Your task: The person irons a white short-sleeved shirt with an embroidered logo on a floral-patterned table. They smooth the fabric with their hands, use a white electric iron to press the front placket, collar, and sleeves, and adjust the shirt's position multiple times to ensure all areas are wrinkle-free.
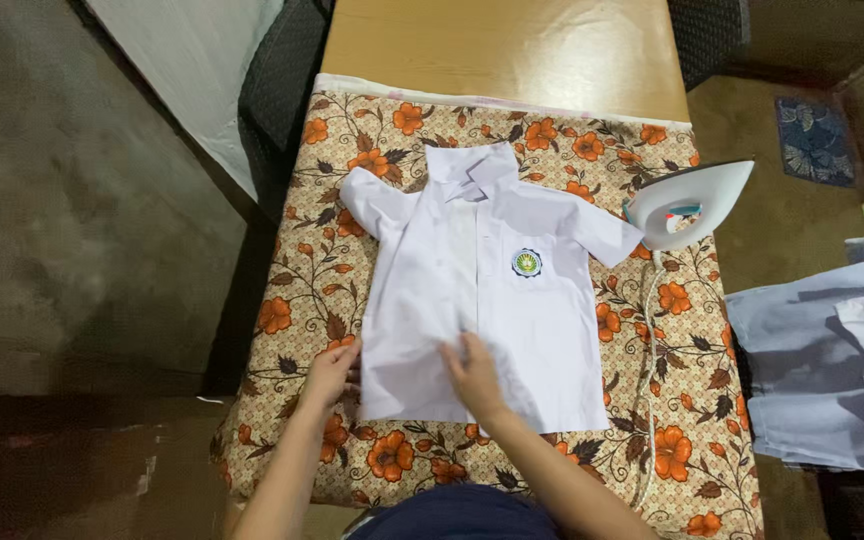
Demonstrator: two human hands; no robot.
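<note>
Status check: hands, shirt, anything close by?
Left hand and right hand flat on small white short-sleeved shirt. Shirt spread on floral cloth. White iron upright beside right sleeve.

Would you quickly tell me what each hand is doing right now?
Left hand: fingers at the lower left hem of the white shirt; grip cannot be told.
Right hand: open, flat on the shirt front.

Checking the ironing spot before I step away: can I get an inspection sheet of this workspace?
Surface: wooden table covered by floral cloth.
Job's things: white shirt lying flat, front up, collar away from the person.
Clutter: iron standing upright at the cloth's right edge.
Grip: left hand on the shirt's lower left edge; right hand pressed flat near the hem.
Cables: iron cord trailing down the cloth's right side.
Surroundings: pale blue garments on the right; dark chair.
</note>
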